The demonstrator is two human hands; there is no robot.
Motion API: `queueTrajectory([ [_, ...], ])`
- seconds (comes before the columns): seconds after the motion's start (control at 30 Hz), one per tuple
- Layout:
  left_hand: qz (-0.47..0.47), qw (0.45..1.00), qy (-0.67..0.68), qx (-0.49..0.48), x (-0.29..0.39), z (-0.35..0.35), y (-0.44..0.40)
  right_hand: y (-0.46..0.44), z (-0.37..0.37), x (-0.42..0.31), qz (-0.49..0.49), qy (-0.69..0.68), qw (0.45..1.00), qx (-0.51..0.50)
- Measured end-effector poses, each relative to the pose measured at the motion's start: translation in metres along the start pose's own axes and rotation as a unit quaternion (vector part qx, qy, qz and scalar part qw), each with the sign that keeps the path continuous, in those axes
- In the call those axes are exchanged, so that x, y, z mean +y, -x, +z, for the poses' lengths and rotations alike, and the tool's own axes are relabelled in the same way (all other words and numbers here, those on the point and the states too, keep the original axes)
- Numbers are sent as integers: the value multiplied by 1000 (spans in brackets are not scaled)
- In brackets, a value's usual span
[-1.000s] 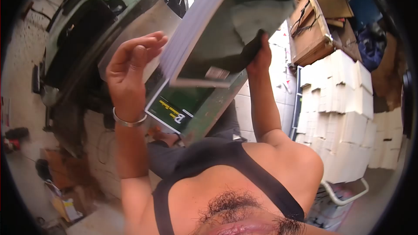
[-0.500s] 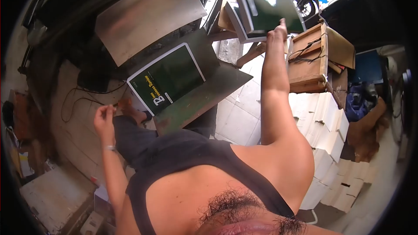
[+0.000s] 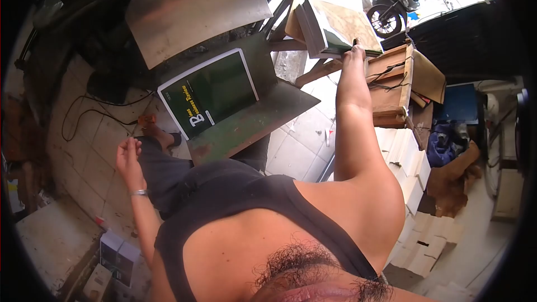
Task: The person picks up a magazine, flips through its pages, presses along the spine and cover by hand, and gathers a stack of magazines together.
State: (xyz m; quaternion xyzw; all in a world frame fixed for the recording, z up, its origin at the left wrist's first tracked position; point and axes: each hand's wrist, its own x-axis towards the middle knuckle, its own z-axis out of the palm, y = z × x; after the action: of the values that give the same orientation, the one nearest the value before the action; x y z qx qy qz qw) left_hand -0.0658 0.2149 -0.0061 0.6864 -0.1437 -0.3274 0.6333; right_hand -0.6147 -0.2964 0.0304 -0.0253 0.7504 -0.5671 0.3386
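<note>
My left hand (image 3: pixel 130 155) hangs low at the left, its fingers curled together and nothing visible in them. My right hand (image 3: pixel 354 53) reaches far forward and grips the near edge of a thick green-covered book (image 3: pixel 335 42), whose pale brown face is turned up. This book leans on a stand at the top centre. Nearer my lap, a stack with a green "Business Review" cover (image 3: pixel 210 92) lies on a dark green metal plate (image 3: pixel 285 103). Part of the right hand's grip is hidden behind its knuckles.
A curved metal sheet (image 3: pixel 196 14) is beyond the stack. A wooden crate (image 3: pixel 389 81) with cables stands at the right, near piled white paper blocks (image 3: pixel 400 151). A motorbike (image 3: pixel 391 11) is at the back. A cable (image 3: pixel 84 100) crosses the tiled floor at the left.
My right hand has carried the book from above the stack forward to the stand, where it has tilted, showing a brown face. My left hand has dropped away to the lower left.
</note>
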Motion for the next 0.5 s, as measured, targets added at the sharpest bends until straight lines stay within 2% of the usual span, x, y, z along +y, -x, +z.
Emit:
queueTrajectory([
  [0.2, -8, 998, -45, -36, -36, 1, -9, -7, 2, -2, -24, -26, 999, -35],
  [0.33, -49, 996, -74, -34, -68, -7, -10, -13, 7, -6, -50, -73, 992, -90],
  [0.5, -29, 993, -97, -61, -114, -27, -15, -23, 2, -12, -60, -123, 978, -155],
])
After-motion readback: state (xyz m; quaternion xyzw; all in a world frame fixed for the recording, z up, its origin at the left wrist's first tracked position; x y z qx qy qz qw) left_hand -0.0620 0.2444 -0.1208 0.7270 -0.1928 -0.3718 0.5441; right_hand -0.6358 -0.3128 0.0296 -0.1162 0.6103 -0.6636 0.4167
